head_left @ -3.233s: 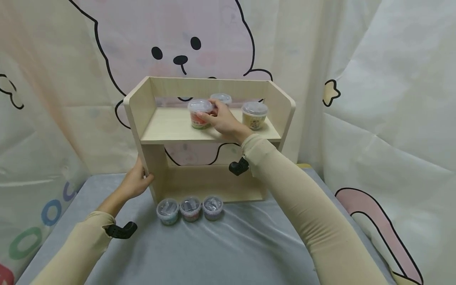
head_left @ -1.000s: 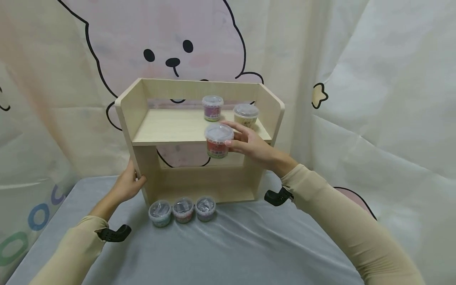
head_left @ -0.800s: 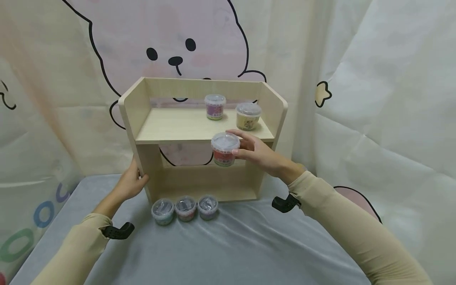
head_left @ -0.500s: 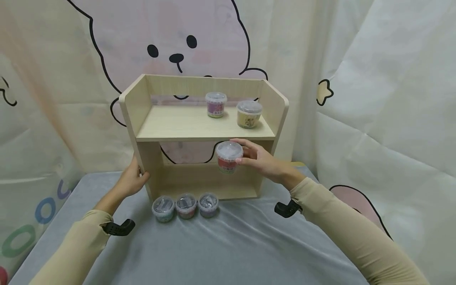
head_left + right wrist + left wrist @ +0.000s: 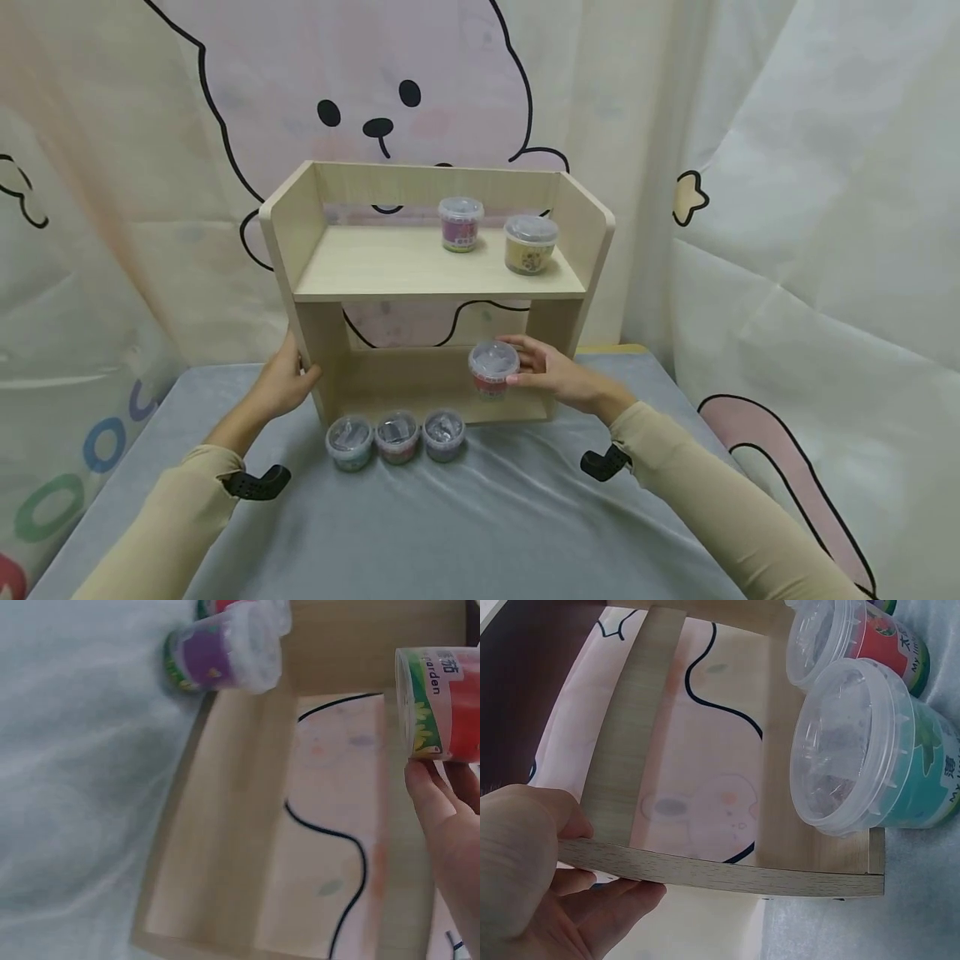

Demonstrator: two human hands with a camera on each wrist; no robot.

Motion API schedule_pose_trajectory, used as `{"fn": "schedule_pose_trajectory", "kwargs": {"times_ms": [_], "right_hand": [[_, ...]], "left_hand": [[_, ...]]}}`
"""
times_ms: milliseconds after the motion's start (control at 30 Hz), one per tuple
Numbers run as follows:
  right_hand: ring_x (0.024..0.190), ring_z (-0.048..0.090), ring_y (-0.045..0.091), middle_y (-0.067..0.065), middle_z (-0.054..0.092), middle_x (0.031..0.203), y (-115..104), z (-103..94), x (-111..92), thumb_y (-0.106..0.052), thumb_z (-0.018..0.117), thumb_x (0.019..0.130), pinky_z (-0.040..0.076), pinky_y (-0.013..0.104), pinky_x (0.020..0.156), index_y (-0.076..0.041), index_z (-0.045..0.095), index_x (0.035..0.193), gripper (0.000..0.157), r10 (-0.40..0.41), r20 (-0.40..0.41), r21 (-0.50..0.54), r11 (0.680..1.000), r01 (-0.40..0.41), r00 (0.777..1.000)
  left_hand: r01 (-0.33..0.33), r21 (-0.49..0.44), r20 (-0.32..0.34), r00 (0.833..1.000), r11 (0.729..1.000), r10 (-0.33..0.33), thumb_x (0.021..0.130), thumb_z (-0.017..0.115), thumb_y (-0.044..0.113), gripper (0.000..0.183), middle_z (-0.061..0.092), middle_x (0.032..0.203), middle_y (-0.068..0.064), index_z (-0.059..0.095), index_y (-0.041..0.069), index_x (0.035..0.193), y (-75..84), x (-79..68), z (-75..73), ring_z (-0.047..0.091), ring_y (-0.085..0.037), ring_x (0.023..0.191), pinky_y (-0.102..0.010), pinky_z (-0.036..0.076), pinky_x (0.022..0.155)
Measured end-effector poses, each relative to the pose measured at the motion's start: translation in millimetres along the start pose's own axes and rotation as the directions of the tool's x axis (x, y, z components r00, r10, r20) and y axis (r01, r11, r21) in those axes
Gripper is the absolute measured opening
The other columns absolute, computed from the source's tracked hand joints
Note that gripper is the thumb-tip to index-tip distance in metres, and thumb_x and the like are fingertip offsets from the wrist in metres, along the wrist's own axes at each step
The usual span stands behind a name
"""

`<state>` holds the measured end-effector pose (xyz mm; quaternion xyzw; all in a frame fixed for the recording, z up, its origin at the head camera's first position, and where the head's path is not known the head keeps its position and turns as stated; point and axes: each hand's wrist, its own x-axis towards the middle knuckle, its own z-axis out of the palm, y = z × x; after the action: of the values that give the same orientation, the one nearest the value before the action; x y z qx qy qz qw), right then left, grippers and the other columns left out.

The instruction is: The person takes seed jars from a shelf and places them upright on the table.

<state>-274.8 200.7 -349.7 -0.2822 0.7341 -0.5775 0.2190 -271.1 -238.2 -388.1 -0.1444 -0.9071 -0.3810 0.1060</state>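
My right hand (image 5: 558,377) grips a lidded plastic tub with a red label (image 5: 492,367) in front of the lower compartment of a small wooden shelf (image 5: 442,287). In the right wrist view the fingers curl round this red-labelled tub (image 5: 457,705). With thumb and fingers, my left hand (image 5: 281,379) grips the left side panel of the shelf; the left wrist view shows that panel's edge (image 5: 720,874) between them. On the upper board stand a purple-labelled tub (image 5: 460,225) and a yellow-labelled tub (image 5: 530,244).
Three lidded tubs stand in a row before the shelf's lower front edge: a teal one (image 5: 350,443), a red one (image 5: 397,437) and a purple one (image 5: 444,435). Grey-blue cloth (image 5: 450,533) covers the table. A printed curtain (image 5: 615,100) hangs behind.
My right hand has taken the red-labelled tub off the upper board and brought it down and to the right, to the lower compartment's height. My left hand keeps its hold on the panel.
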Motion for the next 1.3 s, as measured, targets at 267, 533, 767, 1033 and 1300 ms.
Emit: {"fn": "schedule_pose_trajectory", "kwargs": {"times_ms": [267,533,767,1033,1300], "right_hand": [[0.134,0.053,0.013,0.021,0.046,0.154,32,1.2,-4,-0.009,0.063,0.098,0.046,0.028,0.107,-0.010,0.027,0.158,0.069,0.042,0.017,0.040,0.998,-0.042,0.999],[0.134,0.053,0.014,0.017,0.046,0.156,52,2.0,-4,-0.013,0.065,0.098,0.045,0.032,0.109,-0.012,0.027,0.158,0.071,0.096,0.028,0.063,0.993,-0.098,0.995],[0.132,0.054,0.014,0.017,0.047,0.154,68,5.8,-7,-0.015,0.066,0.097,0.046,0.033,0.108,-0.013,0.029,0.157,0.070,0.100,0.014,0.060,0.993,-0.100,0.995],[0.140,0.047,0.017,0.017,0.045,0.156,96,17.8,-18,-0.015,0.065,0.098,0.042,0.033,0.112,-0.011,0.028,0.158,0.071,0.159,0.038,0.037,0.986,-0.160,0.987],[0.144,0.043,0.025,0.019,0.044,0.156,99,14.8,-10,-0.014,0.065,0.098,0.041,0.033,0.111,-0.010,0.029,0.157,0.070,0.138,0.011,0.017,0.990,-0.139,0.990]], "left_hand": [[-0.004,0.014,0.001,1.000,1.000,0.004,0.095,0.049,0.000,0.079,0.048,0.139,-0.039,0.004,0.008,0.159,-2.2,-1.9,1.5,0.058,-0.053,0.113,-0.063,0.050,0.086],[0.017,0.040,-0.005,1.000,0.999,-0.017,0.095,0.051,0.002,0.075,0.054,0.129,-0.035,0.008,0.008,0.156,-0.1,0.6,-0.2,0.060,-0.044,0.100,-0.055,0.051,0.079],[0.010,0.037,-0.023,1.000,0.999,-0.009,0.095,0.051,0.002,0.074,0.055,0.126,-0.035,0.010,0.008,0.156,0.0,2.0,1.3,0.060,-0.046,0.101,-0.058,0.050,0.081],[0.021,0.008,0.005,1.000,1.000,-0.021,0.094,0.052,0.000,0.076,0.049,0.137,-0.039,0.008,0.005,0.156,-3.5,-9.2,10.7,0.058,-0.052,0.113,-0.066,0.050,0.089],[-0.013,0.024,-0.022,1.000,1.000,0.013,0.093,0.051,0.001,0.073,0.053,0.128,-0.035,0.011,0.005,0.154,-4.9,1.6,3.7,0.058,-0.045,0.100,-0.057,0.050,0.080]]}}
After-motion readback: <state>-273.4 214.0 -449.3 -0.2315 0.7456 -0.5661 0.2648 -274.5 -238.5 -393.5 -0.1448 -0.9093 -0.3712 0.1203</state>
